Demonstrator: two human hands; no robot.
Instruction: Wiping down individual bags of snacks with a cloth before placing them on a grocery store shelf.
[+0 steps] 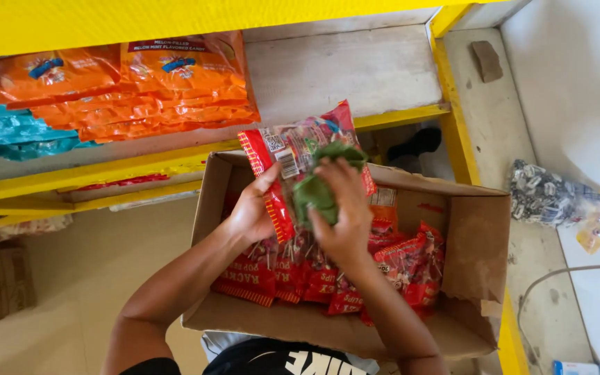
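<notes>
Resting near the person's body, the cardboard box (477, 229) is holding red packets. Above it, the left hand (250, 212) is gripping a candy bag (293, 149) while the right hand (342, 208) is pressing a green cloth (317, 187) on it; rough rubbing could be tearing the thin plastic.

The left hand (251, 212) grips a red-edged candy bag (293, 156) by its side, held up above an open cardboard box (477, 239). The right hand (342, 208) presses a green cloth (317, 187) against the bag's clear front. More red bags (397, 267) fill the box (orange packs (154, 87) sit stacked on the yellow shelf (105, 170) behind).
</notes>
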